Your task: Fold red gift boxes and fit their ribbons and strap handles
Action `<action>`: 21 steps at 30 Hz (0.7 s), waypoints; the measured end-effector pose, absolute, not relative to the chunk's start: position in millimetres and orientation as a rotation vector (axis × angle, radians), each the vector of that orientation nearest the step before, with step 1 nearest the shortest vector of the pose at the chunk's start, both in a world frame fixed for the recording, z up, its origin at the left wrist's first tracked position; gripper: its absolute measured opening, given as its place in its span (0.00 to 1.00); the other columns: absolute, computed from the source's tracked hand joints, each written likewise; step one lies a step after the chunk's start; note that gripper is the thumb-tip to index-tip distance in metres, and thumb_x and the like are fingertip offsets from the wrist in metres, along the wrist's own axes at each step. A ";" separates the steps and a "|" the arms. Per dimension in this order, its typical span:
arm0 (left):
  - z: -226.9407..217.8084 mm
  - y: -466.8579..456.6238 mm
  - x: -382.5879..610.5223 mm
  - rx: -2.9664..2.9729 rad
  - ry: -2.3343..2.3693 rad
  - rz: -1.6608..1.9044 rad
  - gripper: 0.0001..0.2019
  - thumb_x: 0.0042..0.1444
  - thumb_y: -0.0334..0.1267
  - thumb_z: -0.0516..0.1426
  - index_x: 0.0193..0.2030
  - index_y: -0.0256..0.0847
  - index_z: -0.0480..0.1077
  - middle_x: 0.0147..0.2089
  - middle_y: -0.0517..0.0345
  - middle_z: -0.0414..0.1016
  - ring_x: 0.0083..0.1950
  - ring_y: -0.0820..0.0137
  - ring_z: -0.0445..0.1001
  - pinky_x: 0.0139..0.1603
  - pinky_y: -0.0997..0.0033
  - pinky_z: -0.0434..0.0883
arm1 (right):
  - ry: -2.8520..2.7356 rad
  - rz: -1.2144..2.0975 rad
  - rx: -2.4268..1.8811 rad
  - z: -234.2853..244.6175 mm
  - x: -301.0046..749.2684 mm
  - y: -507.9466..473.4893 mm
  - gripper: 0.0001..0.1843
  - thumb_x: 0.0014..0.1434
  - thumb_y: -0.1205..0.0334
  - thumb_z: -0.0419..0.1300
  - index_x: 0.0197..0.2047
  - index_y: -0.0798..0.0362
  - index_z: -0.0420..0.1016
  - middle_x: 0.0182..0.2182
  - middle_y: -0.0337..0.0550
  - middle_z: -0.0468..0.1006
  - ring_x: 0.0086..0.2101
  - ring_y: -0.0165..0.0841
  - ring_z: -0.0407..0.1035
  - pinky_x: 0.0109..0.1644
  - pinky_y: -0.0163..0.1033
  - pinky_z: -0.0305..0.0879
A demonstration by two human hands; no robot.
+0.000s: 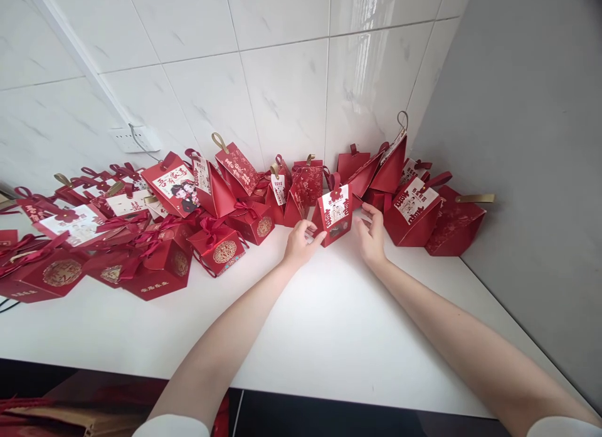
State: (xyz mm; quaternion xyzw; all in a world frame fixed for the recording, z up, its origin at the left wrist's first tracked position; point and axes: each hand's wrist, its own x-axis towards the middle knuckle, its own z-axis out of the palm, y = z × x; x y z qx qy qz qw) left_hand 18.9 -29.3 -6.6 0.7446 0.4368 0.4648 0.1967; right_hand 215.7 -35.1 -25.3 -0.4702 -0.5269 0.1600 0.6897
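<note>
Red card gift box [335, 234], upright on the white table [305, 324], right of scene centre, between both hands. White label [336, 206] on its near face, small clear window [338, 229] below, dark red ribbon loop [335, 181] on top.

Left hand [303, 241]: half curled at the box's left side, thumb at the near left edge. Can't tell if it has a firm hold. Right hand [370, 236]: loosely open, thumb and fingers spread, holding nothing, just beside the box's right side.

Just right: labelled red box [409, 234], then patterned box [456, 227] with gold loop [476, 199], near the grey panel [527, 142]. Behind, a tall tilted box [394, 167]. Left and slightly far: floral box [308, 177]. Further left: cartoon-couple box [176, 192], leaning. Near left: bow-tied boxes [160, 274], gold medallions on some.

Far side: marbled tile wall [282, 86], socket [135, 139] at left. Below the table's near edge, left: brown paper bag [108, 419], partly cut off.
</note>
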 end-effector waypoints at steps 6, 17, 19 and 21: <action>-15.0 -11.2 11.4 1.852 1.132 1.254 0.13 0.48 0.43 0.64 0.36 0.40 0.68 0.36 0.56 0.74 0.37 0.71 0.72 0.39 0.70 0.68 | -1.204 0.968 -0.934 -37.4 230.6 -17.5 0.19 0.53 0.46 0.63 0.43 0.47 0.71 0.45 0.45 0.76 0.47 0.40 0.70 0.53 0.48 0.66; -15.9 19.0 -35.3 1.641 1.002 0.938 0.20 0.38 0.45 0.69 0.34 0.35 0.74 0.33 0.54 0.78 0.34 0.70 0.75 0.42 0.66 0.71 | -1.439 1.202 -0.898 -33.7 236.8 -23.2 0.24 0.40 0.46 0.73 0.33 0.51 0.70 0.33 0.40 0.77 0.35 0.34 0.72 0.46 0.43 0.69; -14.7 18.4 -36.0 1.639 1.009 0.929 0.19 0.38 0.46 0.69 0.34 0.35 0.74 0.33 0.54 0.78 0.35 0.70 0.75 0.43 0.66 0.71 | -1.467 1.192 -0.909 -33.5 237.6 -23.5 0.24 0.41 0.45 0.72 0.33 0.51 0.70 0.33 0.41 0.78 0.35 0.35 0.72 0.45 0.43 0.69; -12.3 17.0 -37.3 1.641 1.010 0.915 0.19 0.39 0.46 0.69 0.34 0.35 0.74 0.33 0.54 0.78 0.35 0.70 0.75 0.44 0.65 0.71 | -1.492 1.165 -0.926 -33.5 237.8 -23.8 0.24 0.41 0.44 0.72 0.32 0.52 0.71 0.33 0.42 0.78 0.34 0.35 0.72 0.44 0.44 0.69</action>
